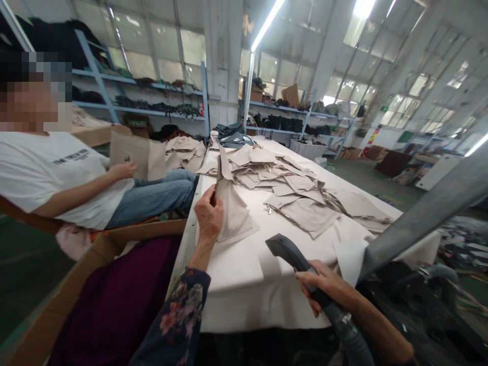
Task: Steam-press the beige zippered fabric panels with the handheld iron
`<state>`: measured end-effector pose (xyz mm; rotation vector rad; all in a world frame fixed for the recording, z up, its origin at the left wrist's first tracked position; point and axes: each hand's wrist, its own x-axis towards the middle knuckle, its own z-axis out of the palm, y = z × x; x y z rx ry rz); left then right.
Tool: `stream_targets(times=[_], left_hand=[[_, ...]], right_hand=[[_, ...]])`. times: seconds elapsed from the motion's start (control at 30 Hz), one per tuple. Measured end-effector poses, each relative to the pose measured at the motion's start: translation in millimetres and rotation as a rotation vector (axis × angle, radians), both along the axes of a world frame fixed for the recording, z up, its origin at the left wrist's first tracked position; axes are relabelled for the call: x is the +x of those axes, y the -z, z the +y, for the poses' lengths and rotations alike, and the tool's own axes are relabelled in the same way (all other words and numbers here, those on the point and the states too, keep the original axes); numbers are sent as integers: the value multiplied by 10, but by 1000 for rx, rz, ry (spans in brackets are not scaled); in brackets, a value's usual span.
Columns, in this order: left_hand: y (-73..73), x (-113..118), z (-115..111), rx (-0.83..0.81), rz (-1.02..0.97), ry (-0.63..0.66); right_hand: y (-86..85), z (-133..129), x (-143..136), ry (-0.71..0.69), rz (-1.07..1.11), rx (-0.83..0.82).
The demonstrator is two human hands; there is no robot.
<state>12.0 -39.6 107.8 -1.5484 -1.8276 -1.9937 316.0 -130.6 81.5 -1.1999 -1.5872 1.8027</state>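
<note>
Apparent holding-up step: left hand [210, 212] gripped beige cloth [234, 214] near the left edge of the table [244, 290]; right hand [328, 285] clasped a nozzle [290, 251], probably needing bringing closer.

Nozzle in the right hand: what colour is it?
The nozzle is dark grey, best seen in the head view.

From my end, the hose [355, 339] of the black nozzle [288, 250] in the right hand [331, 282] runs out past the bottom edge, where the floral sleeve [181, 310] is cut off too. I lose some fingertips of the left hand [209, 213] behind the beige cloth [233, 211] it holds. The lettering [71, 156] on the co-worker's white shirt [49, 178] is too blurred for me to read, and the metallic bits [269, 209] by the cloth pile [263, 170] are too small to identify
</note>
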Motion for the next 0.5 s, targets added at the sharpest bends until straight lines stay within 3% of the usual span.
stream_targets(times=[0.1, 0.27, 0.5], left_hand=[[-75, 40, -43, -23, 9, 60], [105, 221, -27, -61, -166, 275], [223, 496, -153, -92, -366, 542]], right_hand=[[-183, 28, -58, -17, 40, 41], [-506, 133, -268, -78, 93, 172], [-672, 285, -590, -141, 133, 304]])
